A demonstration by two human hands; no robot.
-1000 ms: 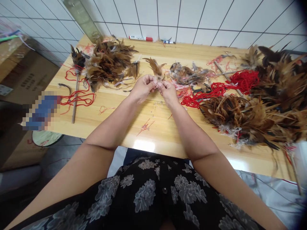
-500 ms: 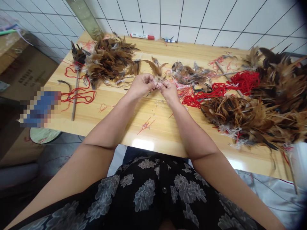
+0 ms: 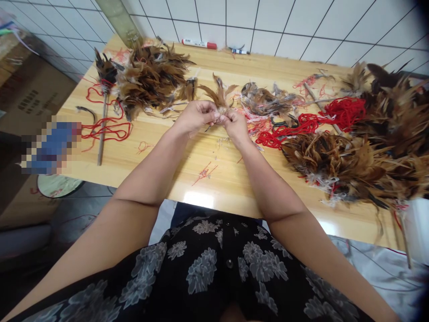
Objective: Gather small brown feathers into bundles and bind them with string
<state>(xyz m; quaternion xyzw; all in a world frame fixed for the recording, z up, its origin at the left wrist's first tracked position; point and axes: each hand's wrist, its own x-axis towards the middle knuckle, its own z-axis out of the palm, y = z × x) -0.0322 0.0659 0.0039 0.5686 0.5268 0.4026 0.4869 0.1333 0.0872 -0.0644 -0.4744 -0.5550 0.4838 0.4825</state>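
Over the middle of the table, a small bunch of brown feathers (image 3: pixel 220 95) points away from me, its quill ends pinched between my two hands. My left hand (image 3: pixel 198 116) is closed on the base of the bunch, thumb against fingers. My right hand (image 3: pixel 236 128) pinches at the same spot, its fingertips nearly touching the left ones. Whether a thread runs between the fingers is too small to make out. Just beyond the hands on the right lies a loose heap of mixed feathers (image 3: pixel 268 99). Red cord (image 3: pixel 284 133) lies beside my right hand.
Large feather piles lie at left (image 3: pixel 150 80) and right (image 3: pixel 342 165). Black-handled scissors (image 3: pixel 284 121) are partly under red cord. A wooden stick (image 3: pixel 103 125) with dark feathers stretches across the left side. A red-capped marker (image 3: pixel 199 44) rests by the tiled wall.
The view has shifted slightly. Both hands stay together at the feather bunch, with small finger movements; the feathers spread a little wider.
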